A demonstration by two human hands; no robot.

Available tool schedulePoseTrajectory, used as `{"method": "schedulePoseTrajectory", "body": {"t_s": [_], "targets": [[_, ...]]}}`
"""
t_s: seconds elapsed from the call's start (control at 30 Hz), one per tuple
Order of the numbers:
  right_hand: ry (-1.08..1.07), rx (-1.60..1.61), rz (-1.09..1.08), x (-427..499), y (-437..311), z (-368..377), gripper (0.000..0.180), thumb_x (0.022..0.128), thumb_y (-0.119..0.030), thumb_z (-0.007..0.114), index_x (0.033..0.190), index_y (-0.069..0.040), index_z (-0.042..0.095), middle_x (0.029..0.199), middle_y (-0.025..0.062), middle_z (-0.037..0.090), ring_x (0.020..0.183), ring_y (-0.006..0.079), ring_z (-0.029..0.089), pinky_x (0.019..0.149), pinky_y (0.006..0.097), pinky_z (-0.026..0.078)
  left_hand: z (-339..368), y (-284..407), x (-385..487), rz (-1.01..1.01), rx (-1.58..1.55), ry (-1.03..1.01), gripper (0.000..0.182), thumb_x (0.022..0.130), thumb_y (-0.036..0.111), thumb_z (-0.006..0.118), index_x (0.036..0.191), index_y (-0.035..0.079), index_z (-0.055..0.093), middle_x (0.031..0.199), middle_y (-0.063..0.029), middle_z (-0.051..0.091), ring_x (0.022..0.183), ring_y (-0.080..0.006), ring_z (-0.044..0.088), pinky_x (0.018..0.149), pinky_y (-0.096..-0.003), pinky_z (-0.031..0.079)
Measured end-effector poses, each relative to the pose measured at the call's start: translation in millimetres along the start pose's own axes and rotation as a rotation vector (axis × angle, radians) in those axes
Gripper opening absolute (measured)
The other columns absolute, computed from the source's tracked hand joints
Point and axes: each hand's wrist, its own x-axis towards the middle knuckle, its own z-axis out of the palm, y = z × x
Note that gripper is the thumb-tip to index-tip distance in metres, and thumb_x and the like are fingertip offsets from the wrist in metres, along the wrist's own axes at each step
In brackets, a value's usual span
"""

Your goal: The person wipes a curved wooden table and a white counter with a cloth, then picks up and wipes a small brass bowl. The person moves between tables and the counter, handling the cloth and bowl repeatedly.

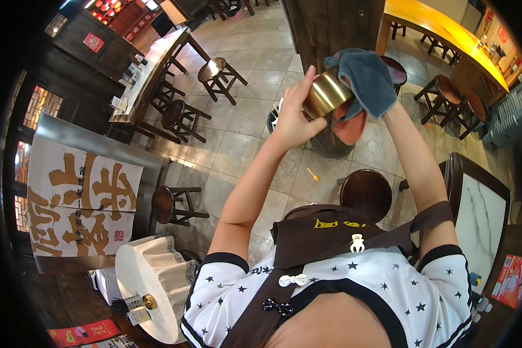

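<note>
My left hand (296, 111) grips a shiny gold-coloured metal cylindrical container (328, 93), with its fingers along one end and the thumb at the other side. Against the container's far side lies a blue-grey cloth (369, 80) that covers my right hand (380, 98), so those fingers are hidden. A reddish cloth part (350, 128) hangs below the container. Both arms reach forward, and the container is held up above the tiled floor. A dark brown apron (313, 239) with hair clips on it covers my front.
A dark wooden pillar (337, 26) stands just beyond my hands. Nearby are a round wooden stool (365, 195) and a yellow plastic spoon (313, 175) on the floor. Tables stand left (150, 65) and right (456, 32); a marble-patterned tabletop (480, 226) is closer on the right.
</note>
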Motion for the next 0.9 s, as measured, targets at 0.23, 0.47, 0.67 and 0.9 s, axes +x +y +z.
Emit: {"method": "schedulePoseTrajectory", "body": {"t_s": [0.23,0.47,0.67,0.9], "targets": [[0.292,1.773,1.000,-30,5,24,0.025,0.089,-0.023,0.051,0.104,-0.005,0.059,0.098,0.0085,0.063,0.086,0.0182,0.061,0.078,0.0294,0.051,20,-6,7,-0.484,-1.263,0.045,0.076,0.070,-0.006,0.042,0.140,0.010,0.016,0.125,-0.0161,0.042,0.108,-0.0337,0.052,0.080,-0.0467,0.052],[0.504,1.939,0.871,-60,14,51,0.030,0.089,-0.022,0.053,0.114,-0.006,0.053,0.108,0.0056,0.057,0.100,0.0161,0.055,0.088,0.0289,0.045,53,-29,12,-0.964,-0.879,-0.020,0.034,0.090,0.017,0.040,0.118,-0.001,0.039,0.114,-0.0160,0.050,0.096,-0.0272,0.058,0.066,-0.0402,0.056],[0.349,1.685,0.585,-97,42,46,0.043,0.085,-0.008,0.056,0.126,-0.006,0.044,0.121,0.0026,0.049,0.112,0.0155,0.046,0.099,0.0285,0.034,63,-42,18,-1.177,-0.942,-0.282,0.025,0.088,0.011,0.036,0.106,-0.004,0.046,0.079,-0.0134,0.058,0.045,-0.0135,0.042,0.057,-0.0359,0.054],[0.520,1.978,1.012,-127,45,27,0.043,0.093,-0.034,0.045,0.126,-0.007,0.043,0.126,0.0047,0.048,0.108,0.0187,0.051,0.094,0.0330,0.041,106,-26,47,-1.185,-1.026,-0.258,0.027,0.087,0.007,0.034,0.109,-0.005,0.043,0.077,-0.0144,0.056,0.036,-0.0110,0.034,0.055,-0.0371,0.056]]}}
